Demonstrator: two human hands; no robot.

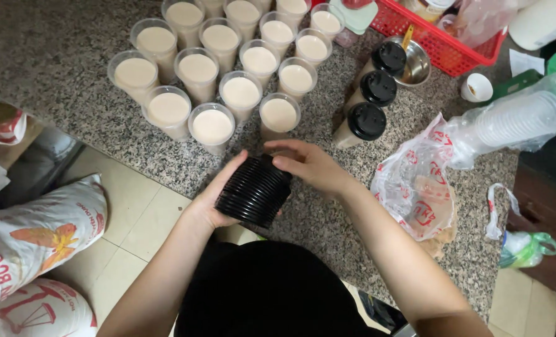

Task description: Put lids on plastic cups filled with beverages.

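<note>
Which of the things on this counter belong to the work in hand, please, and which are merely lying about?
In use: stack of black lids, held by left hand and right hand; open filled cups; three lidded cups.

Lying about: red basket, metal bowl, bagged empty cups, printed sacks.

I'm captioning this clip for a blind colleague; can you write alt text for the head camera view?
Both hands hold a stack of black lids over a speckled stone counter, the left hand cupping it from below and the right hand at its top. Behind it stand rows of open plastic cups of beige drink, with three lidded cups to the right.
</note>
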